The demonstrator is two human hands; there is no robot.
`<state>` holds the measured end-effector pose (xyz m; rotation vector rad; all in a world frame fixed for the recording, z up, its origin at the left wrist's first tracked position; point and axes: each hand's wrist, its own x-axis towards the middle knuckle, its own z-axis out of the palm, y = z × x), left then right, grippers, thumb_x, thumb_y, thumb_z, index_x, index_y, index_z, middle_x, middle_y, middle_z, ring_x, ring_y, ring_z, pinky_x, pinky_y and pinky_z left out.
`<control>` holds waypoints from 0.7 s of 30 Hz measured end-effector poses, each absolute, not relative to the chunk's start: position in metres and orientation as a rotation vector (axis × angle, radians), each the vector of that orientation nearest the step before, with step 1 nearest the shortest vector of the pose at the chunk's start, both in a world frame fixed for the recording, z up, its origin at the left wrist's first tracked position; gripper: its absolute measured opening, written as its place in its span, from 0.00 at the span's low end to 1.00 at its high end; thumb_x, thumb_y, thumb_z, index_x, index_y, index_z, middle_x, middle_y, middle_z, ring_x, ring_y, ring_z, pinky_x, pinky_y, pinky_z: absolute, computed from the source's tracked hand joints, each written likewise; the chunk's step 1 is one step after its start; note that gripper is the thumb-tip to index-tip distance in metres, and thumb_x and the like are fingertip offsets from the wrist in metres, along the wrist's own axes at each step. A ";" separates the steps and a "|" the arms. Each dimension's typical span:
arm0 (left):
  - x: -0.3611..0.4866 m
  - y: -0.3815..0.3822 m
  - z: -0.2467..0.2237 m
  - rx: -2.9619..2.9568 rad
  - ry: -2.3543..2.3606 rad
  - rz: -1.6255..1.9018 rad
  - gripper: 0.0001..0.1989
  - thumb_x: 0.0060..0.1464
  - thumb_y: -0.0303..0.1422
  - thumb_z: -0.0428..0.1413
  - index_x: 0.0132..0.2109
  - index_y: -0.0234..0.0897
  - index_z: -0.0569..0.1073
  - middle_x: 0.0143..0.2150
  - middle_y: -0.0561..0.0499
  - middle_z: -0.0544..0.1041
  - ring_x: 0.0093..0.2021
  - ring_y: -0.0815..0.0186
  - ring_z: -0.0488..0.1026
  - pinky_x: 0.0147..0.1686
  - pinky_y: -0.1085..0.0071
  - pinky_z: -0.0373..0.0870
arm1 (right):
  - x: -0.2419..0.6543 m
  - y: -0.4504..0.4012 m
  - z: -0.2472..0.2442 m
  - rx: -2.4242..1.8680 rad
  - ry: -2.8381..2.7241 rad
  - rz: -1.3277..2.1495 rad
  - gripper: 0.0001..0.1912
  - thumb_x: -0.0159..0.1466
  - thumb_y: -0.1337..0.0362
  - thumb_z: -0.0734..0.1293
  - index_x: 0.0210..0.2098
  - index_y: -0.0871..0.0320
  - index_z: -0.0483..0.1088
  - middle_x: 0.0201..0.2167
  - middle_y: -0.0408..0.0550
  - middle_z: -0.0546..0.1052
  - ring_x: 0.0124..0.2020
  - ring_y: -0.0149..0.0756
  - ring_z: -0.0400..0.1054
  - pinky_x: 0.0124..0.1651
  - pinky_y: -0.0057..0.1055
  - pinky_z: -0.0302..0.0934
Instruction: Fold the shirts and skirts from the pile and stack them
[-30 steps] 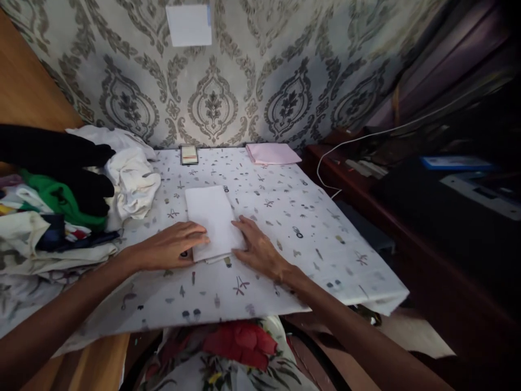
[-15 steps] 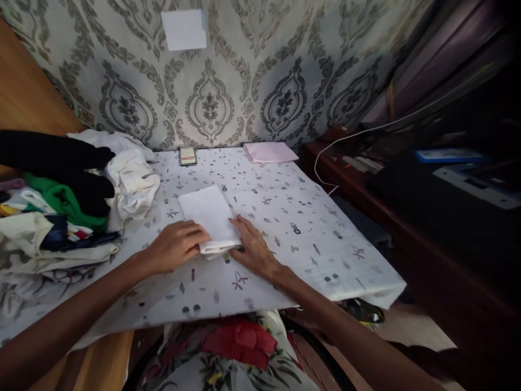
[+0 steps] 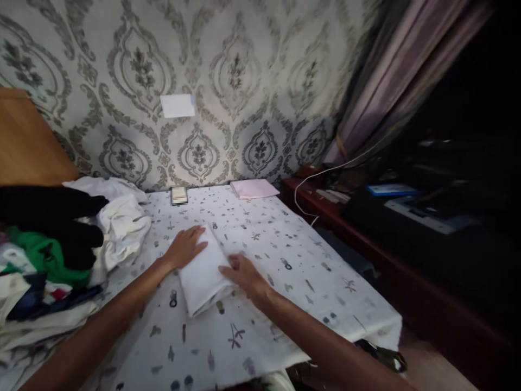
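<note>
A white cloth, folded into a flat rectangle, lies on the table in front of me. My left hand rests flat across its far left part, fingers stretched out over the fabric. At the cloth's right edge is my right hand, its thumb on top of the fabric and its fingers curled at the side, closed on that edge. Those fingers are slightly blurred, and their tips are partly hidden.
A heap of clothes covers the table's left side. A folded pink cloth and a small card-like box lie near the wall. White cable hangs by the dark red furniture at right.
My left hand has gone from the cloth's near edge to its far left part. The right hand has shifted along the right edge. The camera view has tilted up.
</note>
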<state>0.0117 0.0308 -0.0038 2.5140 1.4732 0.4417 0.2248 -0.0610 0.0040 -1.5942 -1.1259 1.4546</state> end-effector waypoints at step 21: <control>0.032 0.030 -0.001 1.020 1.150 0.890 0.20 0.34 0.38 0.68 0.36 0.37 0.71 0.32 0.49 0.79 0.35 0.60 0.76 0.33 0.69 0.70 | 0.316 -0.037 0.011 -1.483 -0.674 1.422 0.19 0.49 0.61 0.74 0.40 0.56 0.71 0.40 0.52 0.79 0.38 0.42 0.73 0.32 0.31 0.68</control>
